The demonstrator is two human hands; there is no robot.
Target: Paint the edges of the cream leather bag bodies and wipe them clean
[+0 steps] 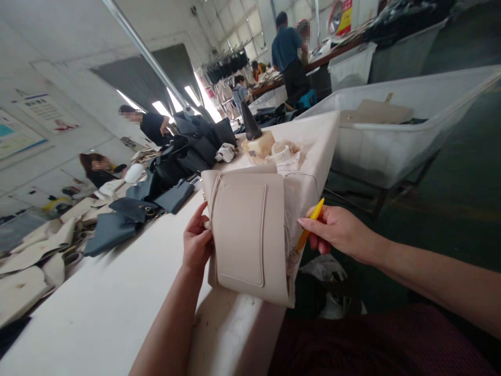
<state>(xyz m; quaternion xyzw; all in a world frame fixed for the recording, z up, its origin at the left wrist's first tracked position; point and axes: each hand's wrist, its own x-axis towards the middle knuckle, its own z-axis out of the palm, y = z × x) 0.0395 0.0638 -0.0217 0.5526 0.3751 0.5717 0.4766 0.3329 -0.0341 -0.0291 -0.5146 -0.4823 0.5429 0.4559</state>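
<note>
Fingers (202, 222) of the left hand (198, 243) are curling around the edge of a beige leather handbag body (246, 235) resting at the white worktable's (97, 297) edge, while the right hand (336, 230) is pinching a yellow marking pen (311, 224) between thumb and forefinger just beside it.

Dark grey leather bag pieces (174, 196) are lying along the white surface (97, 303), a white plastic bin (376, 156) is standing alongside, and a co-worker (288, 57) is standing farther back.
</note>
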